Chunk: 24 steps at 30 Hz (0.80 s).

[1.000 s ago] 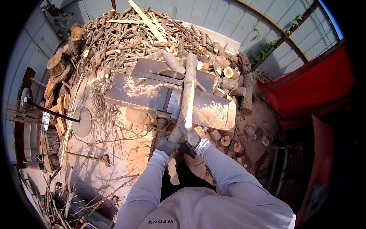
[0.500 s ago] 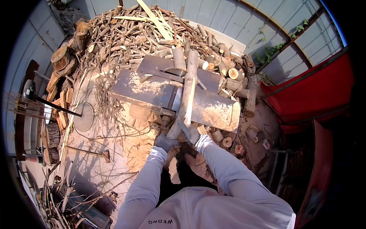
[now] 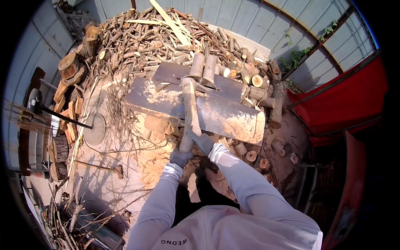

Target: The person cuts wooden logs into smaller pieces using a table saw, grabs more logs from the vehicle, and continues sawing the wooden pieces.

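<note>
My L hand [image 3: 181,158] w/ fingers gripping near end of log [image 3: 189,104], my R hand [image 3: 204,143] gripping its R side a bit farther up, log across bench [image 3: 227,116] near edge, two short logs [image 3: 197,66] at far side.

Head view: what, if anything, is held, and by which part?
A log, by its near end: left hand at the end, right hand slightly farther up.

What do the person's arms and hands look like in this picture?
The left hand and right hand wear grey gloves. Long, pale greyish-white sleeves with wrinkled cuffs cover the arms. The pale top has small dark lettering on its front. I see no markings on the sleeves.
</note>
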Tool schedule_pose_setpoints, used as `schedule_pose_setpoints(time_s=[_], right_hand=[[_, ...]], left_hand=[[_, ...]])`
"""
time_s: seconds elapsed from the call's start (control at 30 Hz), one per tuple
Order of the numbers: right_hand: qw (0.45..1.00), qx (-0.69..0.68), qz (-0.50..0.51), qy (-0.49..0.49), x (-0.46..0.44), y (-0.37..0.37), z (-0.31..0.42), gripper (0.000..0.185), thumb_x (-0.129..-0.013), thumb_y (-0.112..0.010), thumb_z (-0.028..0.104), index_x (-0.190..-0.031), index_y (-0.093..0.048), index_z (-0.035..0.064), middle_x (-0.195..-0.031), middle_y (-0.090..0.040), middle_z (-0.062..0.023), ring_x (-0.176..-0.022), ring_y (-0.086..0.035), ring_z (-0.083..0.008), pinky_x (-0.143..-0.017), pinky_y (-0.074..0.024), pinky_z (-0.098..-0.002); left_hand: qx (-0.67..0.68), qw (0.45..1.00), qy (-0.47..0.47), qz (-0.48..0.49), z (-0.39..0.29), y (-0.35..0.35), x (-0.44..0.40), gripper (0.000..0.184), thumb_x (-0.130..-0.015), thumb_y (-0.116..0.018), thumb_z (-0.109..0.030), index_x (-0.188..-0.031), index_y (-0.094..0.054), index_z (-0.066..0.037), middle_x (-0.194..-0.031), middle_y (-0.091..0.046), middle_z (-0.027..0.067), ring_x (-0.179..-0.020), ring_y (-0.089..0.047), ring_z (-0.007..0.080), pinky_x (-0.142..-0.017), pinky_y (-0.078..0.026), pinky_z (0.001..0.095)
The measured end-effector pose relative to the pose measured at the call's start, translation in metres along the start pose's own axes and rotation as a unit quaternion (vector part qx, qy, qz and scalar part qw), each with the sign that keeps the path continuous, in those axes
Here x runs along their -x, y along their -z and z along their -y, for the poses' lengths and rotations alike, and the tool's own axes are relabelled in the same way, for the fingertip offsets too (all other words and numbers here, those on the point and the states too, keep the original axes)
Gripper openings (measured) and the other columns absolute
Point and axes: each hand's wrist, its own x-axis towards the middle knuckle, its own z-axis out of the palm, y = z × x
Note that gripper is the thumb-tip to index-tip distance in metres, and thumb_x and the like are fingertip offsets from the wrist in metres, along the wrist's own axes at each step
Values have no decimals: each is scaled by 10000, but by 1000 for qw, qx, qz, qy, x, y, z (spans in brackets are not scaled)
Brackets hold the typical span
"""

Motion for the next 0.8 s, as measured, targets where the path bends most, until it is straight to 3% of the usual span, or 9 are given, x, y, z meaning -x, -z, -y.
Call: schedule_pose_setpoints(time_s=[0.07, 0.2, 0.23, 0.3, 0.37, 0.53, 0.67, 0.73, 0.8], right_hand=[[998, 44, 29, -14, 11, -8, 46, 713, -917, -626, 609, -1095, -671, -79, -815, -652, -105, -759, -630, -244, -721, -519, -359], [989, -44, 95, 108, 27, -86, 4, 696, -898, -657, 581, -1202, -646, -45, -1038, -696, -212, -958, -668, -283, -854, -498, -376], [983, -59, 151, 85, 62, -87, 24, 635, -927, -645, 531, -1265, -608, -6, -1109, -681, -207, -1032, -646, -280, -915, -482, -377], [983, 24, 182, 1, 121, -80, 51, 615, -940, -640, 512, -1302, -575, 19, -932, -606, -110, -875, -595, -198, -804, -492, -338], [979, 1, 170, 110, 156, -73, 39, 630, -930, -686, 452, -1356, -511, 23, -857, -571, -72, -790, -560, -153, -733, -492, -315], [987, 17, 40, 154, 181, 10, 62, 607, -952, -690, 322, -1415, -450, 11, -948, -653, -108, -793, -592, -145, -732, -503, -300], [987, -47, 36, 150, 195, 31, 65, 596, -940, -680, 171, -1450, -413, 15, -1145, -663, -119, -952, -628, -154, -828, -517, -316], [948, -190, 212, 142, 227, 5, 77, 687, -899, -721, 175, -1482, -387, 35, -1328, -589, -118, -1177, -574, -185, -993, -470, -336], [957, -2, 237, 169, 244, -16, 74, 619, -870, -711, 137, -1426, -478, -4, -1286, -607, -101, -1183, -559, -186, -1015, -453, -342]], left_hand=[[61, 998, -9, -21, -2, 9, 4, 446, -644, -822, -238, -941, -677, 62, -791, -708, 146, -588, -654, 184, -567, -530, 322], [152, 983, -56, -83, -33, 101, 83, 426, -665, -829, -148, -1003, -663, 52, -787, -689, 81, -671, -652, 155, -576, -520, 290], [134, 984, -86, -74, 18, 112, 70, 442, -687, -819, -74, -1072, -641, 49, -878, -708, 72, -734, -669, 143, -600, -523, 261], [248, 964, -87, 34, 37, 136, 97, 469, -708, -834, -56, -1120, -629, 36, -967, -714, 79, -792, -680, 140, -651, -556, 274], [280, 956, -50, 66, 38, 150, 128, 468, -708, -853, -101, -1110, -647, 20, -953, -712, 64, -800, -670, 126, -666, -557, 273], [88, 981, -96, 140, 18, 191, 181, 421, -740, -809, -133, -1112, -659, -8, -902, -710, 70, -699, -666, 129, -616, -551, 270], [273, 882, -63, 379, 25, 194, 183, 528, -658, -758, 26, -1169, -624, 38, -957, -708, 150, -839, -712, 268, -729, -594, 392], [299, 841, -41, 449, 10, 181, 186, 528, -676, -772, -27, -1179, -626, 34, -976, -704, 135, -845, -704, 257, -732, -602, 379], [367, 769, -39, 522, -13, 159, 191, 554, -664, -738, 21, -1204, -616, 27, -1001, -693, 128, -866, -697, 266, -745, -601, 395]])
